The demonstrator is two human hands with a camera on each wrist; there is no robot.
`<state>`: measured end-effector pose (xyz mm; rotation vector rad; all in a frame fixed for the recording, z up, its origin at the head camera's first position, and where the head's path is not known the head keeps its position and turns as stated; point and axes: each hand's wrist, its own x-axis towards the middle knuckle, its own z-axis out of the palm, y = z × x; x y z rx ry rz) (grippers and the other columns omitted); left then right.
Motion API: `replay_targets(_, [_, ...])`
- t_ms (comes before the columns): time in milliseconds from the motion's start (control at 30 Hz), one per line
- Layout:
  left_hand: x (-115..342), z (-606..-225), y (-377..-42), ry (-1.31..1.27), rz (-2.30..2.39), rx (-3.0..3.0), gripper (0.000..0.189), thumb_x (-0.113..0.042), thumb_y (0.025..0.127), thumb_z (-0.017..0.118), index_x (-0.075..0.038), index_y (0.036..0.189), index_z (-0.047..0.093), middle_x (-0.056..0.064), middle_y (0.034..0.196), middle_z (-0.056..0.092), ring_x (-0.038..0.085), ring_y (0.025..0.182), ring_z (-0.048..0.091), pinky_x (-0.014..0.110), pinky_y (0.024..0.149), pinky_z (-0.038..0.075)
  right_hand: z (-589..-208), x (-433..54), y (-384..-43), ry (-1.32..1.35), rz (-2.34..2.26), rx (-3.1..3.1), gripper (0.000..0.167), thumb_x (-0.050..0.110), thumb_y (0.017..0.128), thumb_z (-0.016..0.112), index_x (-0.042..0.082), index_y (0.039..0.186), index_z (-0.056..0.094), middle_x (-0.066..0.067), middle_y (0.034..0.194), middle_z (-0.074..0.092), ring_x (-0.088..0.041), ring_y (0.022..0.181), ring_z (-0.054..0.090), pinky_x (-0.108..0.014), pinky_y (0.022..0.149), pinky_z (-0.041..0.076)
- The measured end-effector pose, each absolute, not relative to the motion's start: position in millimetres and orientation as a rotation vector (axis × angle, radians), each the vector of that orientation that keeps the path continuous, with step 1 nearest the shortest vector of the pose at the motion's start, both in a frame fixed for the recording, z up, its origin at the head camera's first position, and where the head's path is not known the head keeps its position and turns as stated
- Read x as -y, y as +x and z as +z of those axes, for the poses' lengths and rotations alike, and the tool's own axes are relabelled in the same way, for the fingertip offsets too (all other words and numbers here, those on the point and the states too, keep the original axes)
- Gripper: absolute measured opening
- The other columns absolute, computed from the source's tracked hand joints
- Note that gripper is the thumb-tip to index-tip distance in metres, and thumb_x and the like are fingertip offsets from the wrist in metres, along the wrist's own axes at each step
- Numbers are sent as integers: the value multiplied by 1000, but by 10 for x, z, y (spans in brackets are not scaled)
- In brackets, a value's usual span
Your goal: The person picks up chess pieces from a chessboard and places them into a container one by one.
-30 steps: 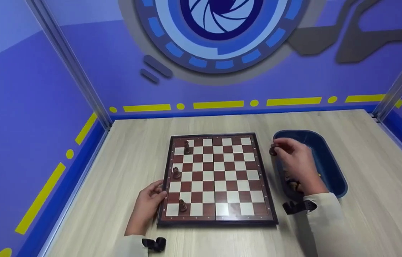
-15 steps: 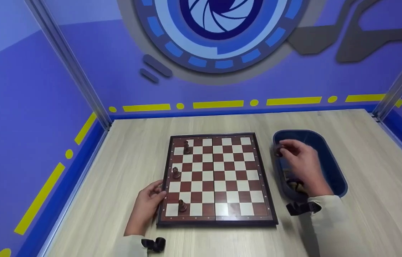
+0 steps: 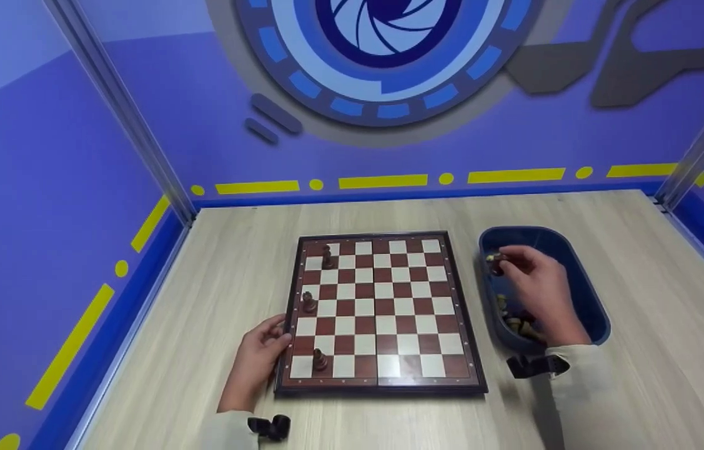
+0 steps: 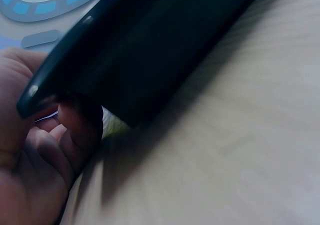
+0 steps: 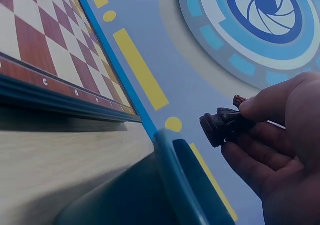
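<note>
My right hand (image 3: pixel 542 290) pinches a dark brown chess piece (image 5: pixel 216 129) between thumb and fingers, over the left side of the blue bin (image 3: pixel 590 300). In the right wrist view the piece lies sideways, its round base toward the board. The fingers cover its other end, where a small reddish-brown tip (image 5: pixel 239 100) shows. At the chessboard (image 3: pixel 408 312), my left hand (image 3: pixel 256 359) grips the left edge, thumb at the rim and fingers curled beneath. Three dark pieces stand on the board's left side: one at the back (image 3: pixel 327 257), one midway (image 3: pixel 309 302), one in front (image 3: pixel 320 360).
Several light and dark chess pieces (image 3: pixel 517 324) lie in the near left part of the bin, partly hidden by the right hand. The bin stands on the wooden table (image 3: pixel 233 262), just right of the board. Blue-purple panels (image 3: pixel 158 100) enclose the back and sides.
My right hand has moved a little to the right with the chess piece, from beyond the bin's left rim to over its inside. The left hand and the board stay put.
</note>
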<state>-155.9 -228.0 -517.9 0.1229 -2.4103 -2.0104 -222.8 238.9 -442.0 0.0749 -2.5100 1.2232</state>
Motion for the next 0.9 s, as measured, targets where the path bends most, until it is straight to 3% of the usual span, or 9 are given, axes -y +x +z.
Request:
replay_targets(400, [2276, -5182, -1560, 143, -2028, 2408, 47, -2, 93, 60, 3, 138, 48, 11, 99, 58, 8, 80, 62, 24, 68, 54, -4461, -2443, -2219, 35, 1237, 2515, 22, 18, 95, 62, 9, 115, 68, -8, 105, 72, 9, 83, 60, -6, 71, 46])
replay_targets(700, [2279, -5187, -1569, 144, -1977, 2430, 46, -2, 92, 61, 3, 136, 50, 10, 98, 58, 7, 78, 60, 22, 67, 52, -4470, -2475, -2186, -33, 1233, 2569, 22, 22, 97, 60, 13, 115, 68, -6, 108, 71, -5, 88, 62, -11, 71, 46])
replay_targets(900, [2282, -5186, -1569, 125, -1967, 2427, 47, -2, 92, 62, 5, 137, 49, 11, 98, 58, 6, 77, 59, 21, 68, 51, -4495, -2509, -2197, -56, 1202, 2566, 20, 20, 95, 61, 15, 113, 70, -6, 104, 72, 4, 83, 60, -13, 69, 45])
